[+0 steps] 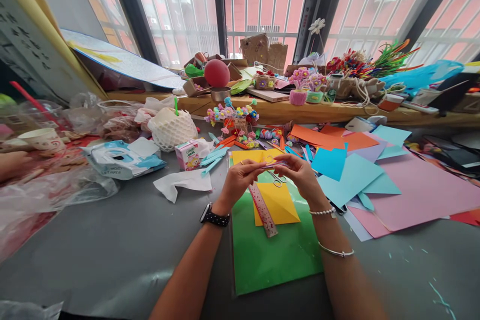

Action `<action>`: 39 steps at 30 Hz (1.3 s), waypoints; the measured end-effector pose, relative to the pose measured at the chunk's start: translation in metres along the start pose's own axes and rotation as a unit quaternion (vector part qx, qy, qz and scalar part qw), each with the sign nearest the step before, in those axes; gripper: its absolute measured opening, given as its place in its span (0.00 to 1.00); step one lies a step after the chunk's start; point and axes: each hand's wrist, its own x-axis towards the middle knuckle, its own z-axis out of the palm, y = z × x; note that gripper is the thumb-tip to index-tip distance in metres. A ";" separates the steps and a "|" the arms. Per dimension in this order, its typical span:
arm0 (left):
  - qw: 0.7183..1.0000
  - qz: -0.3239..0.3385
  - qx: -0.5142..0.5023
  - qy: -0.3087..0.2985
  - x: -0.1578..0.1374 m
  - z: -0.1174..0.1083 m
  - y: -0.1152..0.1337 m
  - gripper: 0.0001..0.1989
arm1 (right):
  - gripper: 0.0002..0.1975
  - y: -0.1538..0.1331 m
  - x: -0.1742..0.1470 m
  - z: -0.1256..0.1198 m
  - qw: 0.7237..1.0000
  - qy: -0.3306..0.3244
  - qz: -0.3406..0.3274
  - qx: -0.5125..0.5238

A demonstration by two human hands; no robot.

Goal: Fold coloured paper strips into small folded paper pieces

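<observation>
My left hand (243,174) and my right hand (298,172) meet in front of me, each pinching one end of a thin lilac piece (276,163) that looks like folded paper. Much of it is covered by the fingers. Below it, a pair of scissors (279,183) shows only its handles. A patterned ruler (264,215) lies slantwise across a creased yellow paper square (283,205). Both rest on a stack of green paper (277,265). Another yellow sheet (240,156) lies behind my hands.
Blue and pink sheets (423,195) spread out to the right. To the left are a wet-wipe pack (122,158), a tissue (183,185), a small pink box (187,155) and a coconut (172,129). Crafted flowers (232,115) stand by the wooden ledge (270,110). Another person's hand (13,164) shows at far left.
</observation>
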 end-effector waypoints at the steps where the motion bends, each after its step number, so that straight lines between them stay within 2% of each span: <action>1: 1.000 -0.003 -0.005 -0.003 0.000 -0.001 0.000 0.11 | 0.12 -0.001 0.000 -0.001 1.000 -0.003 -0.009 -0.011; 7: 0.993 -0.061 -0.096 0.033 0.001 -0.001 0.003 0.12 | 0.07 0.002 -0.001 0.003 0.997 0.018 -0.073 -0.012; 14: 0.985 -0.081 -0.136 0.065 0.001 -0.002 0.003 0.07 | 0.06 0.005 -0.001 0.006 0.996 0.011 -0.088 0.012; 18: 0.982 -0.099 -0.151 0.056 0.001 -0.002 0.005 0.08 | 0.05 0.005 -0.002 0.006 0.996 0.004 -0.089 0.010; 22: 0.961 -0.152 -0.230 0.036 0.002 -0.002 0.005 0.16 | 0.05 0.006 -0.001 0.006 0.995 0.008 -0.104 -0.006; 26: 0.945 -0.188 -0.264 0.037 0.002 -0.003 0.003 0.13 | 0.05 0.004 -0.002 0.006 0.991 0.009 -0.131 -0.029; 30: 0.947 -0.186 -0.258 0.053 0.001 -0.004 0.002 0.12 | 0.05 0.002 -0.002 0.007 0.989 0.010 -0.141 -0.042; 34: 0.956 -0.172 -0.230 0.051 0.001 -0.003 0.002 0.13 | 0.05 0.003 -0.002 0.007 0.992 0.016 -0.124 -0.032; 39: 0.979 -0.100 -0.178 0.019 0.003 -0.003 0.003 0.22 | 0.06 0.005 -0.001 0.004 0.995 0.040 -0.086 -0.011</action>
